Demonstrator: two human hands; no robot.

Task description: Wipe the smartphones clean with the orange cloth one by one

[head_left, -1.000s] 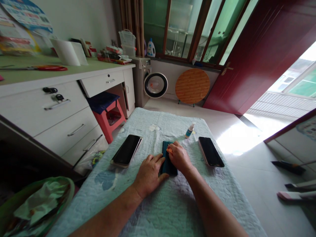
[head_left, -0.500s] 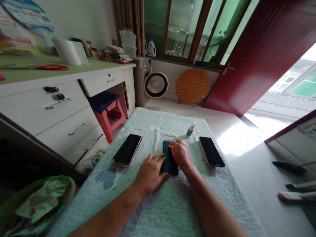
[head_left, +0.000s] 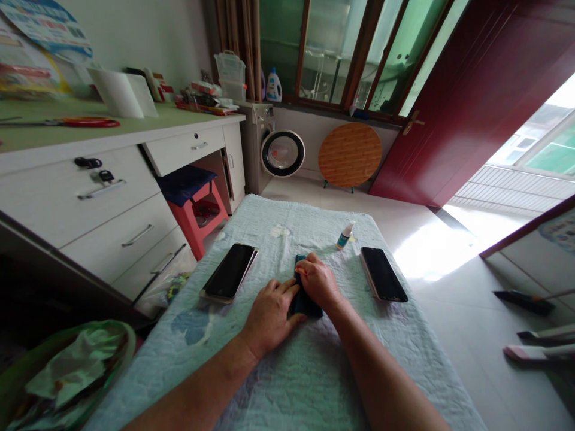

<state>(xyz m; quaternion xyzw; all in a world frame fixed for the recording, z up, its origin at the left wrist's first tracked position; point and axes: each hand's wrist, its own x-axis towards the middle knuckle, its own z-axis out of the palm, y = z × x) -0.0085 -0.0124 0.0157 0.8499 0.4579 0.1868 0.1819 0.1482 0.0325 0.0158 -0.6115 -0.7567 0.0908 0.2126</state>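
Note:
A dark phone (head_left: 309, 305) lies on the cloth-covered table (head_left: 269, 383), between my two hands. My left hand (head_left: 272, 311) rests at its left edge, with the thumb and fingers apart. Pinched in my right hand (head_left: 318, 280) is a small orange cloth (head_left: 300, 270), pressed on the upper part of the phone. Another phone (head_left: 231, 270), black-screened with a pale rim, lies to the left. On the right lies a third phone (head_left: 383, 274). A small spray bottle (head_left: 345, 235) stands upright beyond my right hand.
A bin (head_left: 128, 341) with crumpled wrappers stands at the lower left. White drawers (head_left: 117, 212) and a red stool (head_left: 193, 221) are along the left. Beyond the table are a washing machine (head_left: 258, 140) with its door open and a round wooden board (head_left: 350, 154).
My right hand has moved left across the dark phone with the orange cloth. My left hand stays at the phone's edge. The whole view has shifted slightly.

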